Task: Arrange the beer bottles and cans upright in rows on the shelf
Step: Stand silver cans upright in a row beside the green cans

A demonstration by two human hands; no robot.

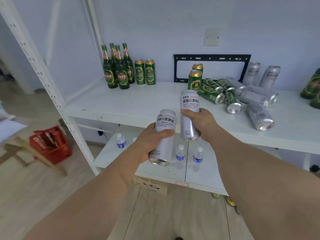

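left hand: fingers wrapped round a silver wheat-beer can, held roughly upright, tilted a bit, in the air in front of the shelf edge.
right hand: gripping a second silver wheat-beer can at mid-body, upright, just beside the left one, not touching as far as I can tell.
step: both cans picked up and in transit, neither set down yet; judged mid-carry toward the standing rows.
lower shelf: three small water bottles standing, not part of the task.
fallen pile: green and silver cans lying on their sides at right of the top shelf, some touching; one silver can lies nearest the front edge.
standing green cans, right: two upright just left of the pile.
rows done so far: four green bottles upright at back left, two green cans upright just beside them.
back right: two silver cans standing by the wall; green bottles lying at the far right edge, partly cut off.
next move: likely set both silver cans base-down on the bare shelf to the right of the green can pair, in line; needs level bases and a release without knocking neighbours.
progress: early, most cans still down.
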